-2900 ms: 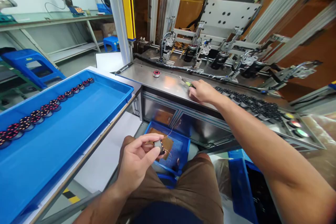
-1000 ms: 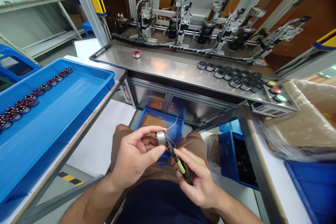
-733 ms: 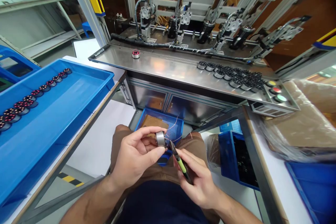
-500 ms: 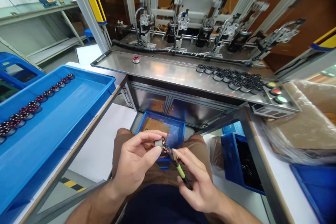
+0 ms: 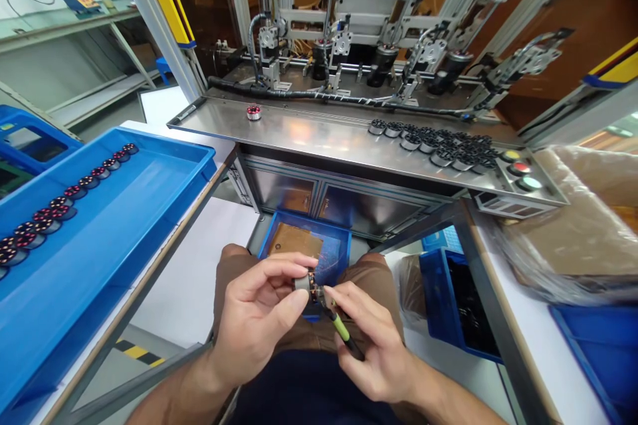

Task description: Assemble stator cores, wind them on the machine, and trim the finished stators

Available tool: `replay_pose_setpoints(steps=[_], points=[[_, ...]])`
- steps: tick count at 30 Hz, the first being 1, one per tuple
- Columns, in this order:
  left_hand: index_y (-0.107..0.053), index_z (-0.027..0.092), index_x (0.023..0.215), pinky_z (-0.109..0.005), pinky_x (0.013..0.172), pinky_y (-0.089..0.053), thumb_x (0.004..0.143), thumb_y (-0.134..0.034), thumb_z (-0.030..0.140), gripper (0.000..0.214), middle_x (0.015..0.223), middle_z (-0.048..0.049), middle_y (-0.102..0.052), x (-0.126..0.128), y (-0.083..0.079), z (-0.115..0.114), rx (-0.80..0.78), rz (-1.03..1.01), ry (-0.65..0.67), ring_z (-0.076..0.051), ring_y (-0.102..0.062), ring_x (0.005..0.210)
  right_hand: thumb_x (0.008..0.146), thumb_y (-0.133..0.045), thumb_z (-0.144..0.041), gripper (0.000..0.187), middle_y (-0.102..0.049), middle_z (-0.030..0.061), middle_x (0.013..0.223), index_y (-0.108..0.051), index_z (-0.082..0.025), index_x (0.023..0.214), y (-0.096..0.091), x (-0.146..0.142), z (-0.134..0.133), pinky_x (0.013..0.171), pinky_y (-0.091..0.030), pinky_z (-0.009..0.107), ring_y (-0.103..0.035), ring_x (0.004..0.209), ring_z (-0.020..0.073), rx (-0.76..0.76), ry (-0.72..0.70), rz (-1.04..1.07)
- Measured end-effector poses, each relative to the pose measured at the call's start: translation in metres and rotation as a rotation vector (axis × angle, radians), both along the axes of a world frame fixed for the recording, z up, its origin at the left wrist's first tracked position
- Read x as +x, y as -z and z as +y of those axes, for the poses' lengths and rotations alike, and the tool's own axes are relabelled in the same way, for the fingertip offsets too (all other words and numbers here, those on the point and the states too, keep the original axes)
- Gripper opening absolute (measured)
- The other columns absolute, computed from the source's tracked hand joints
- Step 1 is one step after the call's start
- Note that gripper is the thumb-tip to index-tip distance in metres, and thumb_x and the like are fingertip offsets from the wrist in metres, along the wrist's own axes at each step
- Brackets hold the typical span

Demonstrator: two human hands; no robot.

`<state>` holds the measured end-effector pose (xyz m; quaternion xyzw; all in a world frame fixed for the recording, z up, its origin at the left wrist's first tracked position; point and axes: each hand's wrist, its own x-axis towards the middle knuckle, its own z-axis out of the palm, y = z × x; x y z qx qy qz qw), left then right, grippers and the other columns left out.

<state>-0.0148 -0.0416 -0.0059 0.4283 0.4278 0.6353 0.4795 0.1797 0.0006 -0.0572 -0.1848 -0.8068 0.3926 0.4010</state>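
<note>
My left hand [image 5: 259, 315] holds a small motor stator [image 5: 302, 284] between thumb and fingers, its copper-wound face turned to the right. Closed around a pair of cutters [image 5: 343, 330] with black and green handles is my right hand [image 5: 371, 335]. The cutters' jaws are at the stator's wound face; whether they grip a wire is too small to tell. Both hands are above my lap, over a blue bin [image 5: 339, 246] that has brown cardboard and wire scraps in it.
A blue tray [image 5: 149, 192] at left holds a row of wound stators [image 5: 74, 192]. On the machine's steel ledge [image 5: 309, 136] sit one red-and-silver stator [image 5: 254, 113] and a cluster of black ones [image 5: 438, 144]. Push buttons [image 5: 520, 169] are at its right end. A dark-filled blue crate [image 5: 443, 305] stands lower right.
The view has shifted slightly. The stator is turned a little in my left hand, and the cutters stay close against its wound face.
</note>
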Motion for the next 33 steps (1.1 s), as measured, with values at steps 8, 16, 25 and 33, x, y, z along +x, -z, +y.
replay_pose_setpoints(steps=[8, 16, 25, 33], points=[[-0.073, 0.026, 0.102, -0.022, 0.094, -0.055, 0.088, -0.066, 0.01, 0.022, 0.114, -0.0034, -0.073, -0.001, 0.002, -0.001, 0.049, 0.033, 0.001, -0.015, -0.068, 0.11, 0.074, -0.05, -0.001, 0.078, -0.059, 0.007, 0.095, -0.042, -0.025, 0.147, 0.003, 0.003, -0.003, 0.074, -0.057, 0.034, -0.06, 0.084, 0.0204, -0.085, 0.021, -0.017], [-0.071, 0.027, 0.105, -0.021, 0.091, -0.057, 0.088, -0.066, 0.008, 0.026, 0.116, -0.0026, -0.073, -0.002, 0.004, -0.002, 0.1, 0.127, 0.016, -0.015, -0.067, 0.112, 0.069, -0.051, -0.002, 0.082, -0.056, 0.0107, 0.11, -0.041, -0.018, 0.148, -0.004, 0.0, 0.0, 0.086, -0.056, 0.035, -0.059, 0.101, 0.0216, -0.086, -0.026, 0.007], [-0.069, 0.026, 0.108, -0.024, 0.089, -0.059, 0.088, -0.065, 0.008, 0.027, 0.118, -0.0052, -0.071, -0.003, 0.008, -0.002, 0.14, 0.169, 0.038, -0.017, -0.067, 0.112, 0.076, -0.051, -0.002, 0.075, -0.054, 0.0023, 0.08, -0.043, -0.025, 0.146, 0.0, 0.0, -0.005, 0.068, -0.054, 0.028, -0.06, 0.08, 0.0195, -0.058, 0.078, -0.029], [-0.059, 0.019, 0.125, -0.044, 0.101, -0.059, 0.073, -0.075, -0.005, 0.06, 0.137, -0.0139, -0.057, -0.02, 0.017, 0.002, 0.477, 0.592, -0.118, -0.027, -0.066, 0.115, 0.078, -0.057, -0.006, 0.067, -0.068, 0.0092, 0.105, -0.05, -0.023, 0.143, -0.003, 0.021, -0.007, 0.092, -0.056, 0.035, -0.067, 0.091, 0.0204, -0.2, 0.211, -0.198]])
